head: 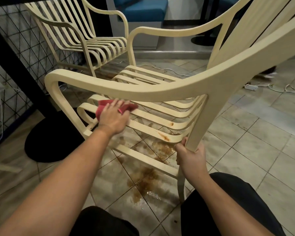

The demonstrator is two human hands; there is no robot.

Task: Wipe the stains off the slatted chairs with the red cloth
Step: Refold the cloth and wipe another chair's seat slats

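no readable text or labels

The left grip [112,116] presses the red cloth [100,109] on stained slats of the near chair [143,90]; the right grip [192,157] holds its post.

I see a tiled floor [245,142] with a brown spill [148,178], a wire grid [15,48] at left, a blue seat [143,9] behind, and cables [279,87] at right.

The tiled floor [245,150] has a wet brown spill [148,178] in the lower middle. The near chair [143,92] stands over it. A second chair [99,48] stands at the upper left. A black round foot [53,138] sits at the left. A white plug box [250,87] and cords [279,90] lie at the right.
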